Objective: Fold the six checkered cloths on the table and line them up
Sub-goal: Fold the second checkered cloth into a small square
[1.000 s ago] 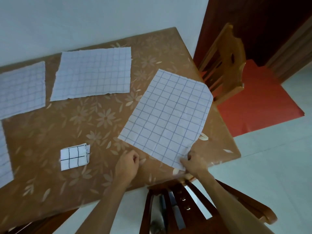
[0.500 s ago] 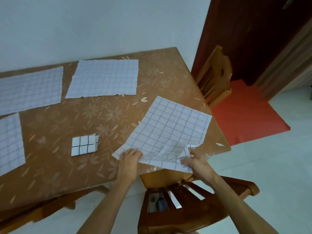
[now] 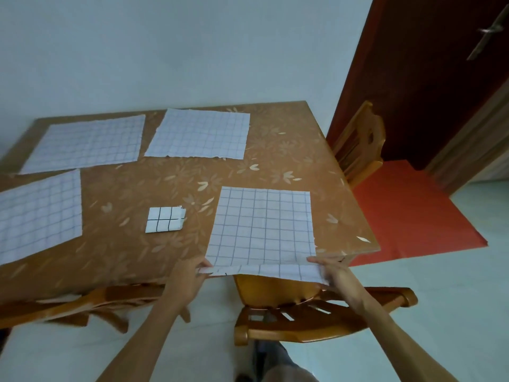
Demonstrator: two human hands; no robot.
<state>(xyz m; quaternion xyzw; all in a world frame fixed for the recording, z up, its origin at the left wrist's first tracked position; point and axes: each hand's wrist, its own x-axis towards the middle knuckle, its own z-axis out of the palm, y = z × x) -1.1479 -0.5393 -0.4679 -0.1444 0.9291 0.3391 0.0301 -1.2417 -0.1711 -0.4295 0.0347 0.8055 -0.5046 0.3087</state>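
A white checkered cloth (image 3: 261, 227) lies squared up at the table's near right, its near edge hanging over the table edge. My left hand (image 3: 190, 274) pinches its near left corner and my right hand (image 3: 334, 272) pinches its near right corner. A small folded checkered cloth (image 3: 164, 219) sits to its left. Three flat checkered cloths lie beyond: one at the far middle (image 3: 199, 133), one at the far left (image 3: 88, 143), one at the left edge (image 3: 38, 213).
The brown flower-patterned table (image 3: 132, 194) stands against a pale wall. A wooden chair (image 3: 292, 307) is tucked under the near edge below my hands. Another wooden chair (image 3: 358, 142) stands at the right end by a red mat (image 3: 413, 208) and dark door.
The cloth was slanted on the table; both hands took its near corners, turned it square and pulled it toward me, so its near edge now hangs over the table edge. The view has tilted up.
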